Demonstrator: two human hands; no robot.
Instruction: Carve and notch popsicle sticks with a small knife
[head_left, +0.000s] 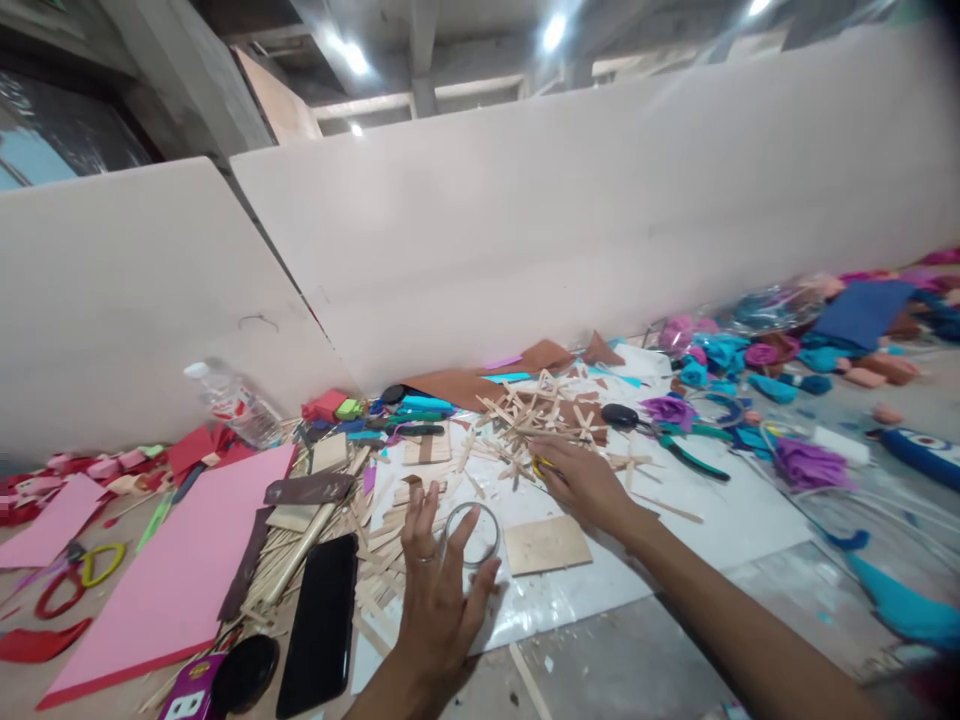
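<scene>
My left hand [436,580] curls around a small clear glass jar [471,535] that stands on a white sheet [720,510]; there is a ring on one finger. My right hand [581,480] reaches forward, its fingers closed on a yellow-handled tool [541,466] whose shape I cannot make out. It rests at the edge of a heap of crossed wooden craft sticks [536,410]. A thin rectangular wood board [546,544] lies between my two hands.
A black phone [321,622], loose sticks [315,540] and a pink sheet [184,570] lie to the left, with yellow scissors [101,560] and a plastic bottle [236,402]. Green-handled pliers [686,455], paper flowers [806,462] and blue foam scraps lie right. A white partition [525,230] stands behind.
</scene>
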